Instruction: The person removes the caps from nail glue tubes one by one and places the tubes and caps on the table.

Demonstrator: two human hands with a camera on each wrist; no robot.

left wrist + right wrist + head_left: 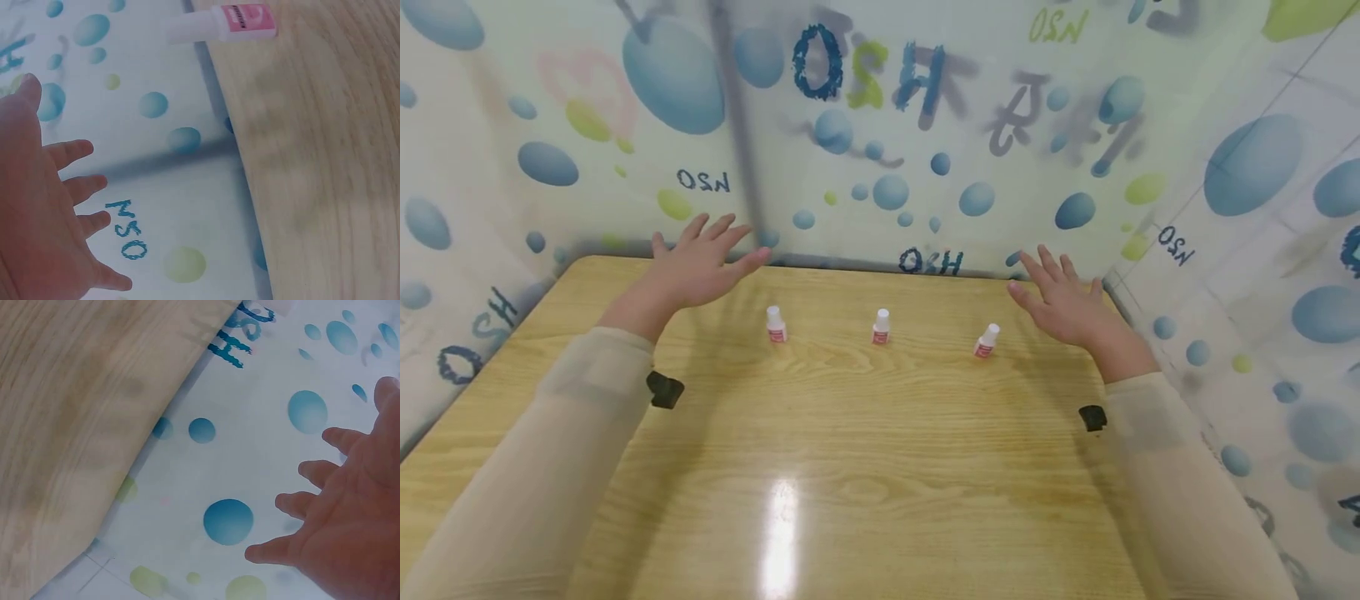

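Observation:
Three small white bottles with pinkish-red labels and white caps stand in a spread row on the wooden table: a left bottle (777,325), a middle bottle (882,327) and a right bottle (987,341). My left hand (696,262) is raised with fingers spread, left of and behind the left bottle, holding nothing. The left wrist view shows one bottle (244,22) at its top, apart from the fingers. On the other side my right hand (1063,300), also spread and bare, hovers beyond the right bottle. No bottle appears in the right wrist view.
The wooden table (865,433) reaches back to a hanging sheet (880,150) printed with blue and green drops and lettering. Similar sheeting (1262,317) runs along the right side. Black pieces (665,389) show under both sleeve cuffs.

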